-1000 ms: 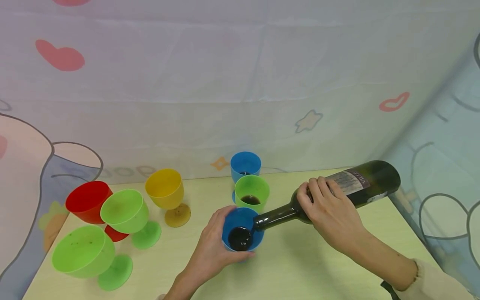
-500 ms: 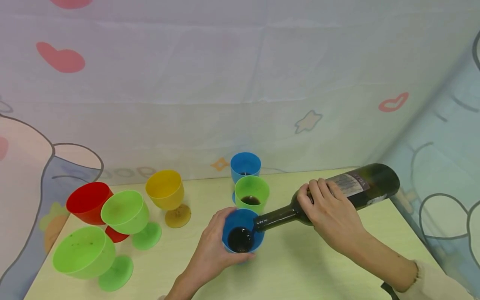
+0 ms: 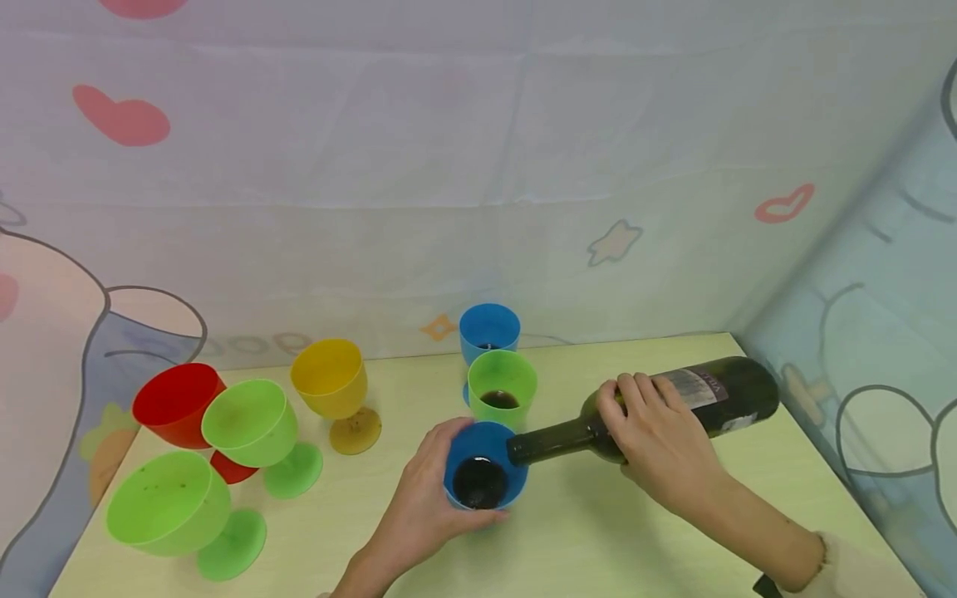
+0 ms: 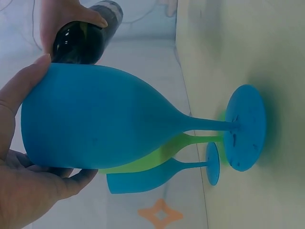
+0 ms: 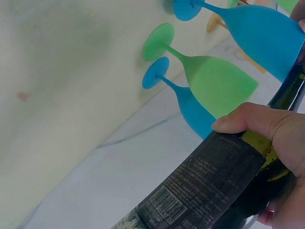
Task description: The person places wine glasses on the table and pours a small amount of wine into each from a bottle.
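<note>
Heart-printed backdrop [image 3: 478, 149], far; pale table [image 3: 635, 531], near. Dark bottle [image 3: 695, 389], right, tilted, right hand [image 3: 665, 448] with fingers wrapped round it, mouth at rim of near blue cup [image 4: 100, 119]. Said cup: centre, dark liquid [image 3: 480, 482] inside, gripped by left hand [image 3: 428, 497]. Just beyond: middle green cup [image 3: 503, 371], far blue cup [image 3: 489, 322]. Left: red cup [image 3: 175, 405], yellow cup [image 3: 329, 380], two green cups [image 3: 168, 505].

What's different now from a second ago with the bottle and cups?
The bottle tipped back: its bottom end came lower, held in the right grip. The blue cup in the left grip seems to have shifted slightly nearer. Nothing was grabbed or let go; the other cups stayed put.
</note>
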Demonstrator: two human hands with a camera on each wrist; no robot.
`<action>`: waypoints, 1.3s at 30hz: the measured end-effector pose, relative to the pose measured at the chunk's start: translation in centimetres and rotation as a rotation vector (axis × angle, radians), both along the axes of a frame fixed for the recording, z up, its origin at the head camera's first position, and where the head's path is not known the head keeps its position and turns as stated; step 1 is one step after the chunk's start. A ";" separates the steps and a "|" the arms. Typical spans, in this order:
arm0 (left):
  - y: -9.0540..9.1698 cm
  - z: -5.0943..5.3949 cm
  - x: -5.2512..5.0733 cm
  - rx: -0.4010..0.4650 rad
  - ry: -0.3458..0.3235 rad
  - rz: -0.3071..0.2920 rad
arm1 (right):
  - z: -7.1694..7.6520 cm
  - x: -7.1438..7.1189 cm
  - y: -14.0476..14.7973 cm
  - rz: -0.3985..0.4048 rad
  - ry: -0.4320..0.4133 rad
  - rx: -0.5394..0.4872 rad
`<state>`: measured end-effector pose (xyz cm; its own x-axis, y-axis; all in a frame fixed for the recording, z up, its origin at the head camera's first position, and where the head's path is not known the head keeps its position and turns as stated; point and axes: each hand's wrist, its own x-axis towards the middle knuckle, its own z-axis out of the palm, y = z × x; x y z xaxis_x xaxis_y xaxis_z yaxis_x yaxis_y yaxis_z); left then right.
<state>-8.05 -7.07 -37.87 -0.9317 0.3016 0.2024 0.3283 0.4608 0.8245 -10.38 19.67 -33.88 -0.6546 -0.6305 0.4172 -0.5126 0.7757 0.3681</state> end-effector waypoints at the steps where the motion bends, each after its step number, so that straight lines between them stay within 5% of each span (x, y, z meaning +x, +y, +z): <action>1: 0.0 0.0 0.0 -0.001 -0.001 -0.002 | -0.2 0.0 0.0 -0.001 -0.005 -0.005; 25: -0.3 -0.4 -0.1 -0.045 -0.058 -0.056 | -3.6 0.3 0.3 -0.036 -0.169 -0.127; 31: -0.6 -0.1 -0.3 -0.043 -0.115 -0.028 | -3.4 0.2 0.5 -0.073 -0.235 -0.139; 39: -1.2 -0.1 -0.3 -0.026 -0.109 0.048 | -2.8 -0.1 1.2 -0.137 -0.327 -0.249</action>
<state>-8.36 -8.22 -37.94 -0.9613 0.2596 0.0922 0.2146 0.4956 0.8416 -10.53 20.84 -36.66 -0.8480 -0.4351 0.3027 -0.4575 0.8892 -0.0035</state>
